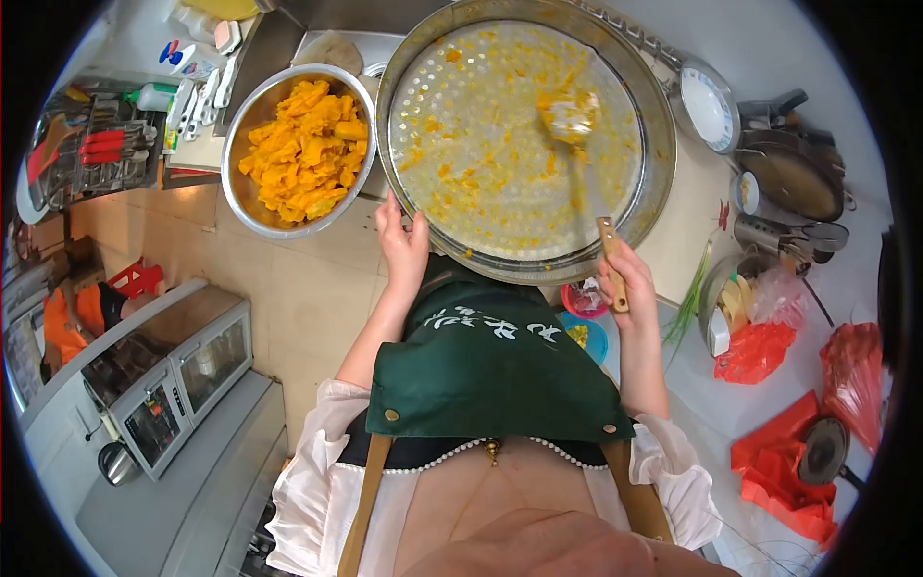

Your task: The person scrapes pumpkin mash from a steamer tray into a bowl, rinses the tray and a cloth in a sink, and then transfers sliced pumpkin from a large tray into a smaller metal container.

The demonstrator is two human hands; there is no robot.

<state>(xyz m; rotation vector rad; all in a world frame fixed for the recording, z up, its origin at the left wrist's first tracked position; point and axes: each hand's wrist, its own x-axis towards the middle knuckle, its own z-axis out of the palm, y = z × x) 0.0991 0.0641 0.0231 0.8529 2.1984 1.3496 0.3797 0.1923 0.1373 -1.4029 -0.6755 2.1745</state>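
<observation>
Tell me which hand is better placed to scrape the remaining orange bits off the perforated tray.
Right, probably. The right hand already grips the spatula, whose blade lies on the perforated tray. The left hand grips the tray's rim, steadying it.

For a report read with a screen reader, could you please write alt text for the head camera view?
Seen from above, a person's left hand grips the rim of a large perforated steamer tray smeared with orange scraps, while the right hand holds a wooden-handled spoon reaching into it. Beside it, a steel bowl holds orange pieces.
</observation>
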